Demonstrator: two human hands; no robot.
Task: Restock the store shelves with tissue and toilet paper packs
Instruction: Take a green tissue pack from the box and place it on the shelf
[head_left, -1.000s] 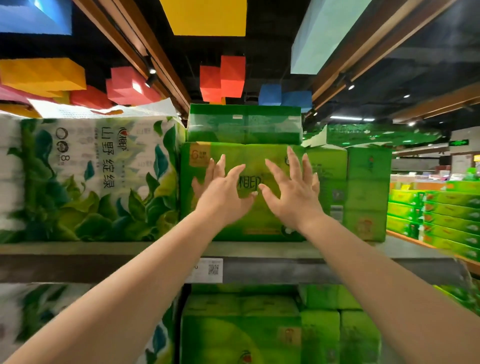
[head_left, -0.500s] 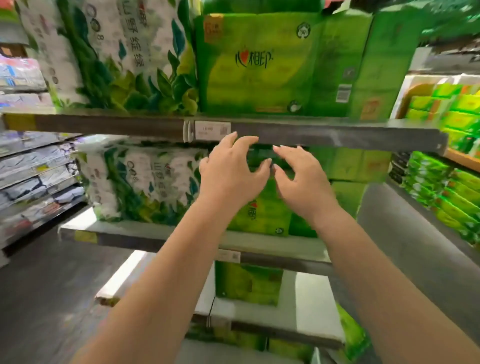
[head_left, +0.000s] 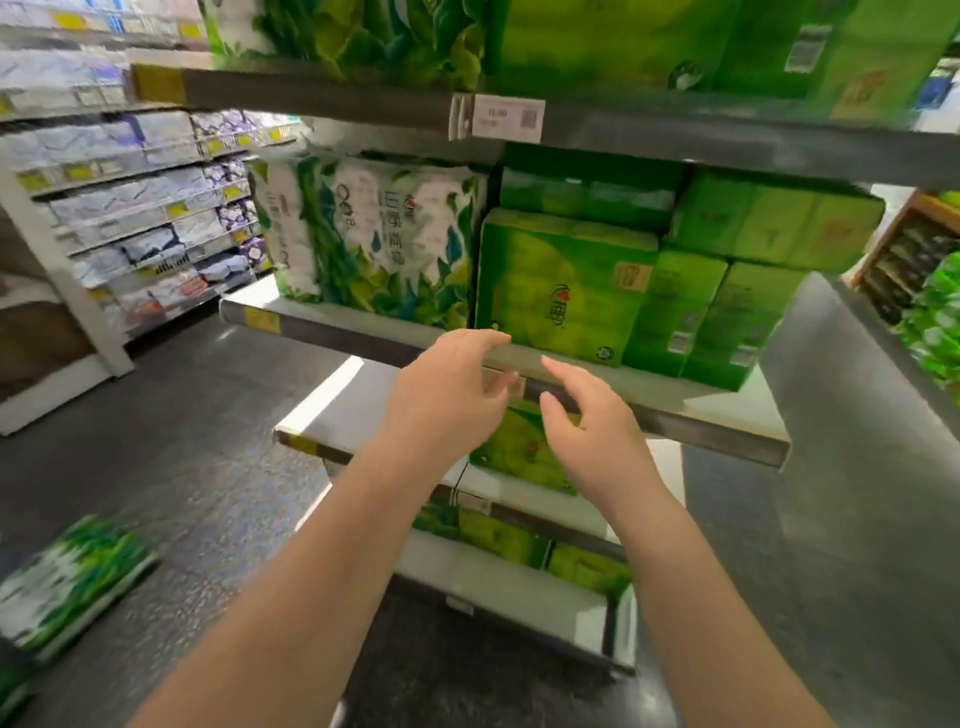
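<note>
Green tissue pack (head_left: 558, 283) upright on shelf (head_left: 363, 338).

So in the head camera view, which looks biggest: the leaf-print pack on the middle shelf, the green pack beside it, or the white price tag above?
1. Leaf-print pack
2. Green pack, nearly as large, so the order is unsure
3. Price tag, clearly smallest

body: person | arms: bare, no sleeves | left grip (head_left: 447, 400), right grip (head_left: 592, 436): ungloved

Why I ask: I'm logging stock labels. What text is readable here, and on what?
"8": white leafy pack, its Chinese characters blurred.
"15.90", uncertain: price tag.
Green pack: red logo too blurred to read.
Yellow shelf labels: unreadable.
</note>
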